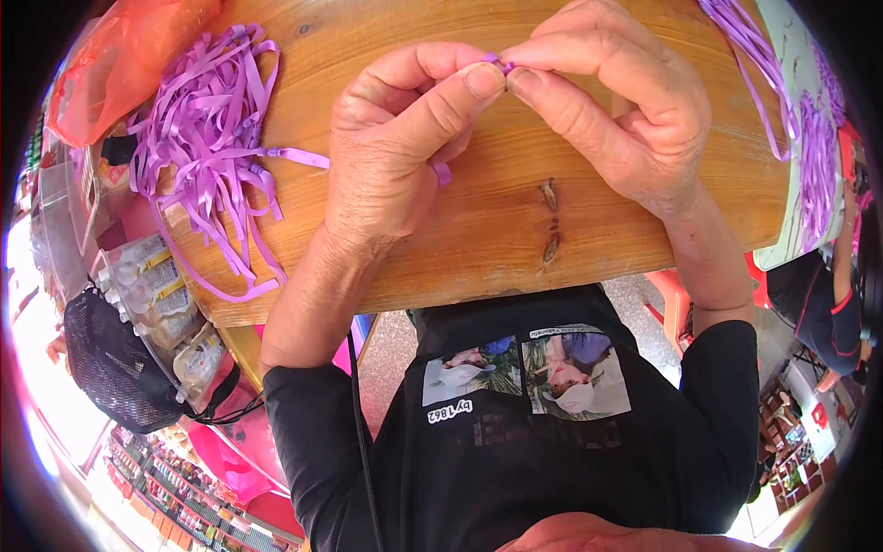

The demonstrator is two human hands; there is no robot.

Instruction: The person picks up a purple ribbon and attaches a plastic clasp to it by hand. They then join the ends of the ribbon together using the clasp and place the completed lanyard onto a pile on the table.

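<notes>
Over the wooden table (552,230), both of my hands come together with their fingertips nearly touching. My left hand (386,138) pinches a purple ribbon strap (442,174), part of which pokes out below the palm. From the other side, my right hand (625,110) pinches between thumb and forefinger at the same small purple piece. How the piece is joined there is hidden by the fingertips. Left of my left hand lies a tangled heap of purple straps (212,120), some with small darker purple fittings. One strap from the heap runs up to my left wrist.
A red plastic bag (129,64) lies beyond the heap. More purple straps (817,166) hang over a pale table (773,244) at the right, where another person's arm (844,248) shows. A plastic box of packets (166,294) and a black mesh bag (115,363) stand at the left.
</notes>
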